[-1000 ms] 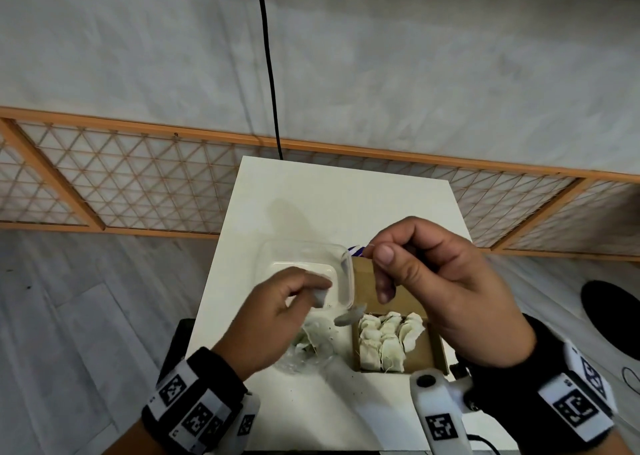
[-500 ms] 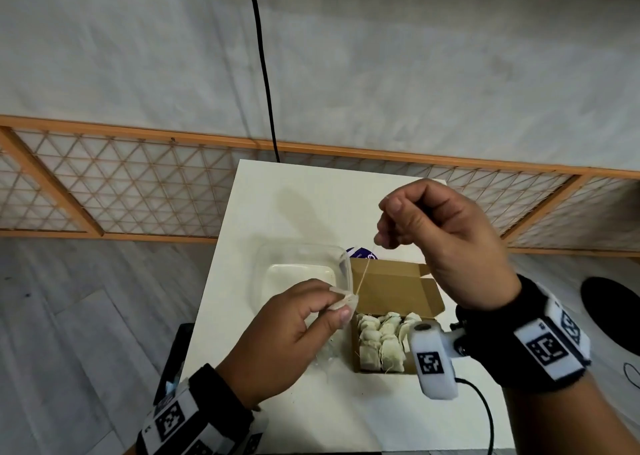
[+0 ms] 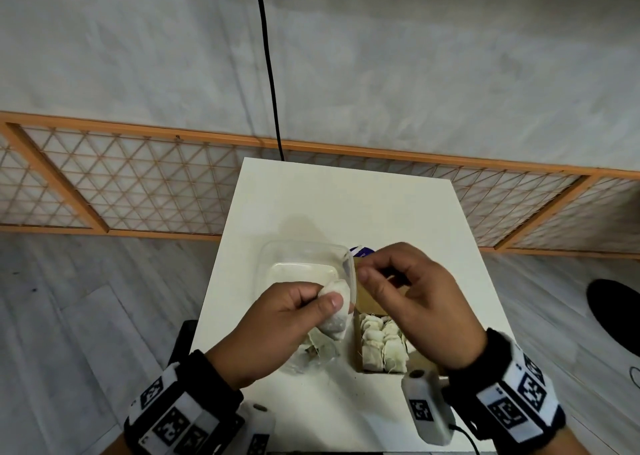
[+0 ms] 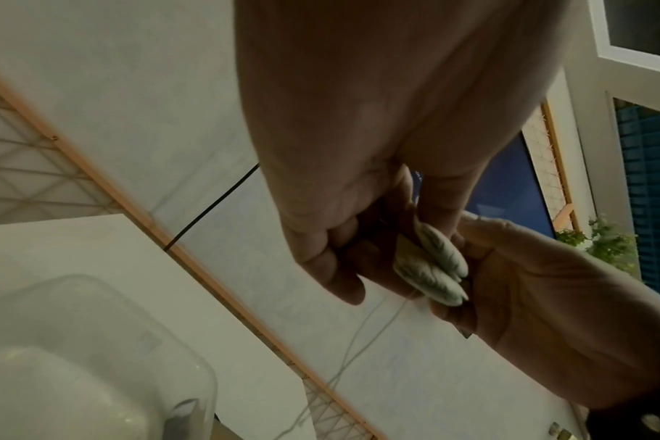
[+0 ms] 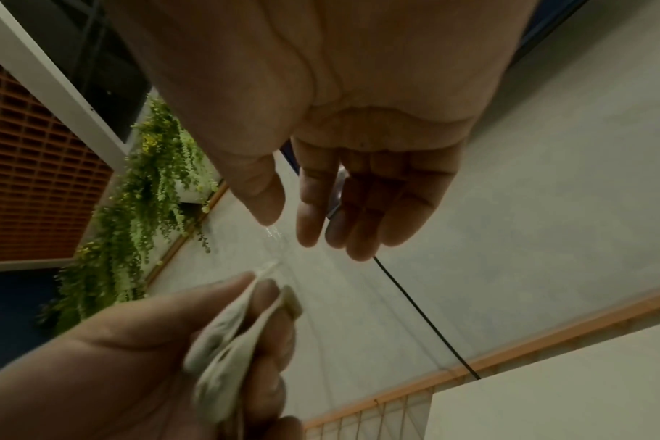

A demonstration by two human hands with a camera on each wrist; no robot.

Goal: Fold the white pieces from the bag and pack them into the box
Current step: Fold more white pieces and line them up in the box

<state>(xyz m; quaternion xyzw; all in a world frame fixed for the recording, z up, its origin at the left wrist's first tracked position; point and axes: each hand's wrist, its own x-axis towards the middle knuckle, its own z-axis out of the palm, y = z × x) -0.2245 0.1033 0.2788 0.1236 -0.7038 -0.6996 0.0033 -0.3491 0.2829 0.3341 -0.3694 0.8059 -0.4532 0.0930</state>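
Observation:
A white tea bag (image 3: 334, 316) is pinched in my left hand (image 3: 329, 302) above the table, its two lobes pressed together; the left wrist view shows the tea bag (image 4: 434, 268) between thumb and fingers. My right hand (image 3: 372, 281) hovers just right of it with curled fingers, and a thin string (image 4: 362, 336) hangs below both hands. In the right wrist view the right hand (image 5: 289, 229) has thumb and forefinger slightly apart above the bag (image 5: 226, 357). The open cardboard box (image 3: 367, 304) holds several folded bags (image 3: 381, 343). The clear bag of loose pieces (image 3: 318, 354) lies under my left hand.
A clear plastic tub (image 3: 304, 264) stands on the white table (image 3: 346, 205) behind my left hand. A purple and white item (image 3: 360, 251) peeks out behind the box. A black cable (image 3: 270, 73) hangs at the table's far edge. A lattice rail borders the floor.
My right hand, which had pulled the string up taut, has come back down close to the left hand. The left hand has turned the tea bag more upright.

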